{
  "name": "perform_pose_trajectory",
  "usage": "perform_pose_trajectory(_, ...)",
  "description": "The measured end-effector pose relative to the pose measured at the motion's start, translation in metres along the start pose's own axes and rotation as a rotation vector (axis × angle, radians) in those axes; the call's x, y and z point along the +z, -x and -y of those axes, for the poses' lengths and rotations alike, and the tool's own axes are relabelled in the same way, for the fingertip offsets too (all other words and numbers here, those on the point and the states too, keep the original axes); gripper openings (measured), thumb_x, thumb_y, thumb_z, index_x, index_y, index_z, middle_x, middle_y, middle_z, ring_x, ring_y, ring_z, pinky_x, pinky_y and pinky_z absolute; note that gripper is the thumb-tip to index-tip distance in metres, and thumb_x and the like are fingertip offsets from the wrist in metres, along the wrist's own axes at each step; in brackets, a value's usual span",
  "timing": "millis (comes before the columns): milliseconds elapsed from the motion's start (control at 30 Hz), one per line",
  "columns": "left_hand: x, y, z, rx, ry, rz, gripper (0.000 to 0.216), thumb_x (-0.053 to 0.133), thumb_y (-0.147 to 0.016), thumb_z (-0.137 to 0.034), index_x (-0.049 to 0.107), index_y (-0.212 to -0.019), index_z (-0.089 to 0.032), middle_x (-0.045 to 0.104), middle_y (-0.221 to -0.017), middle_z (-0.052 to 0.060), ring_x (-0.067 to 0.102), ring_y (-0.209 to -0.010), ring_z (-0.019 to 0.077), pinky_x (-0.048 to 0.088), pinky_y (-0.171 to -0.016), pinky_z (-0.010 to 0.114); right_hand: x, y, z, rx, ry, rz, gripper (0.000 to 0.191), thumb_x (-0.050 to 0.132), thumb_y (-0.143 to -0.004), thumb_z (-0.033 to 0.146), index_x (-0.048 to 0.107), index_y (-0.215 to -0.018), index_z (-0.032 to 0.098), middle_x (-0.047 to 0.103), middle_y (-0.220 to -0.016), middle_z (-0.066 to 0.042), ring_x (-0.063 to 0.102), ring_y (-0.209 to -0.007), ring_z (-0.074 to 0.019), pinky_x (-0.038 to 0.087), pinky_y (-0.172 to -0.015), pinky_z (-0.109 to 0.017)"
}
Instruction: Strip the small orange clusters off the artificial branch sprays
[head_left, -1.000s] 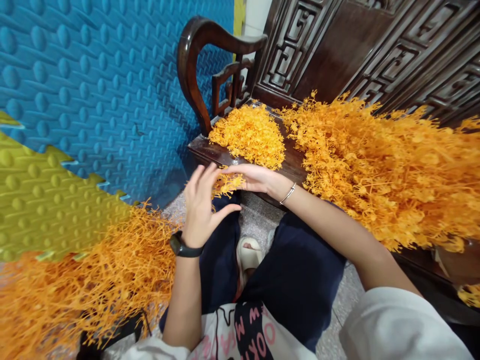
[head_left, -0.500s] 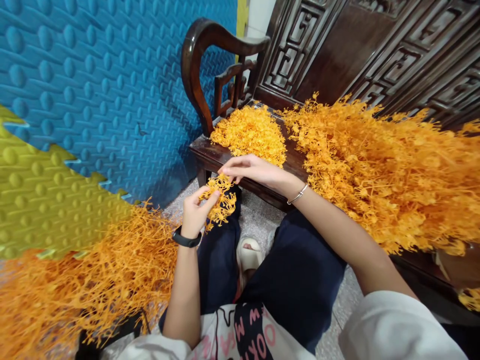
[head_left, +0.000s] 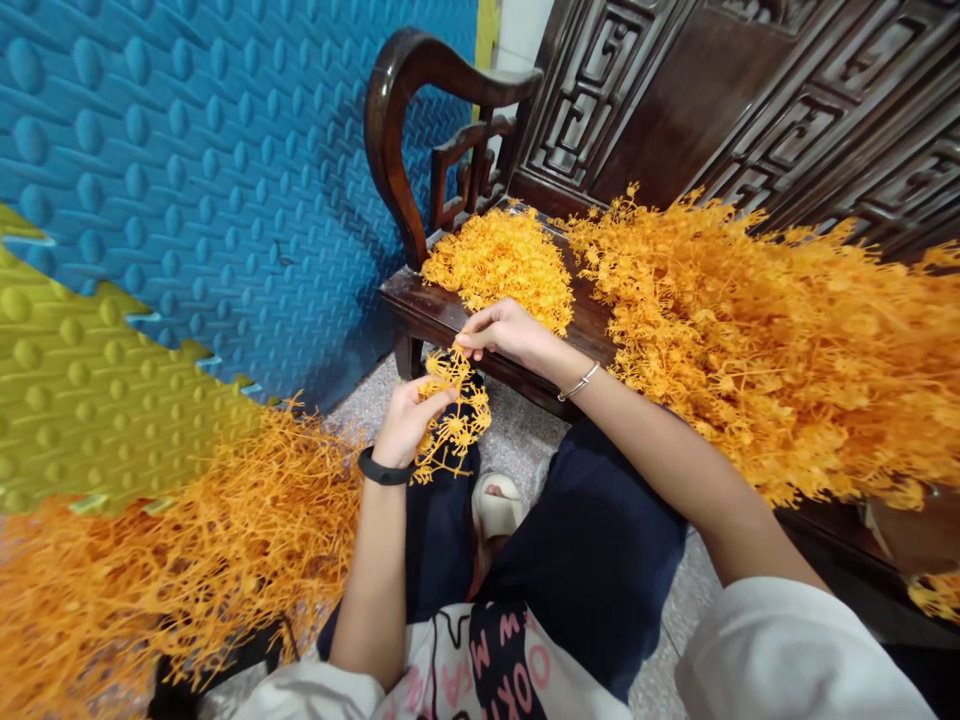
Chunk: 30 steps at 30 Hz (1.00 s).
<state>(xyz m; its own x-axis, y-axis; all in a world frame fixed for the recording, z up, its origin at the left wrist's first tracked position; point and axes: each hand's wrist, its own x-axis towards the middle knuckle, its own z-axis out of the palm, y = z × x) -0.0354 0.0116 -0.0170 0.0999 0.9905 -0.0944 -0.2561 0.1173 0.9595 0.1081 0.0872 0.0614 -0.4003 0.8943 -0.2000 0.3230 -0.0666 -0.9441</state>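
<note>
A pair of bare hands at work on an orange plastic-like sprig point(head_left: 459, 428), which is suspended between them above the left knee, before the front edge of a dark wooden settee point(head_left: 594, 325). The left hand point(head_left: 405, 422), with a black wristband point(head_left: 385, 467) at its wrist, is clamped on the sprig's middle, the thumb lying across the near side; its other fingers are largely hidden behind. The right hand point(head_left: 507, 330), a thin bracelet point(head_left: 579, 384) on its wrist, pinches the upper end between thumb and fingertips. Branching tips hang below the left thumb, in front of dark trousers point(head_left: 592, 540). On the settee's seat, beyond the right hand, a low yellow-orange pile point(head_left: 506, 262) lies near the curved armrest point(head_left: 386, 110); to its right spreads a much larger heap point(head_left: 787, 345), against the carved backrest point(head_left: 679, 110). At lower left, a tangle of thin orange stems point(head_left: 232, 540) lies beside a blue and yellow textured mat point(head_left: 187, 170); its support is mostly hidden. A pale sandal point(head_left: 496, 515) rests on the speckled floor point(head_left: 514, 425).
</note>
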Motion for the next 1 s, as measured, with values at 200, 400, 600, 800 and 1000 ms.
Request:
perform_pose_trajectory(200, 0.02, -0.001, 0.002, 0.054, 0.096, -0.118, 0.014, 0.068, -0.065, -0.029, 0.064, -0.064, -0.015, 0.056, -0.059, -0.002, 0.043, -0.053, 0.0083, 0.034, -0.052, 0.022, -0.004, -0.006, 0.005, 0.006, 0.012, -0.125, 0.013, 0.063, -0.065, 0.015, 0.06, -0.054, 0.01, 0.057, -0.053, -0.001, 0.046, -0.045, -0.0051, 0.032, -0.046, -0.021)
perform_pose_trajectory(400, 0.025, -0.004, 0.008, 0.12, 0.149, -0.148, 0.028, 0.064, -0.07, -0.043, 0.06, -0.062, -0.017, 0.049, -0.054, -0.003, 0.037, -0.049, 0.0079, 0.029, -0.047, 0.022, 0.0, -0.008, 0.009, -0.002, -0.055, -0.213, 0.014, 0.061, -0.066, 0.011, 0.058, -0.053, 0.011, 0.054, -0.049, 0.001, 0.044, -0.045, -0.0047, 0.036, -0.049, -0.02)
perform_pose_trajectory(600, 0.023, -0.005, 0.005, 0.074, 0.234, -0.174, 0.026, 0.068, -0.067, -0.04, 0.06, -0.062, -0.016, 0.047, -0.052, -0.004, 0.037, -0.046, 0.0068, 0.028, -0.046, 0.021, 0.013, -0.021, 0.005, -0.034, -0.116, -0.314, 0.012, 0.058, -0.066, 0.008, 0.057, -0.055, 0.011, 0.052, -0.049, 0.003, 0.042, -0.044, -0.0035, 0.036, -0.048, -0.018)
perform_pose_trajectory(800, 0.021, -0.003, 0.0, 0.066, 0.286, -0.212, 0.025, 0.069, -0.065, -0.039, 0.06, -0.062, -0.016, 0.053, -0.055, -0.004, 0.042, -0.046, 0.0068, 0.032, -0.046, 0.021, 0.014, -0.031, 0.008, -0.13, -0.047, -0.327, 0.009, 0.061, -0.063, 0.012, 0.058, -0.055, 0.011, 0.051, -0.048, 0.003, 0.042, -0.045, -0.0041, 0.034, -0.048, -0.019)
perform_pose_trajectory(1000, 0.018, -0.005, -0.003, 0.044, 0.36, -0.232, 0.025, 0.071, -0.063, -0.037, 0.059, -0.061, -0.015, 0.054, -0.055, -0.004, 0.044, -0.046, 0.0058, 0.033, -0.046, 0.019, 0.028, -0.041, 0.007, -0.14, 0.008, -0.331, 0.008, 0.061, -0.063, 0.011, 0.059, -0.055, 0.011, 0.051, -0.048, 0.004, 0.042, -0.044, -0.0044, 0.034, -0.049, -0.019)
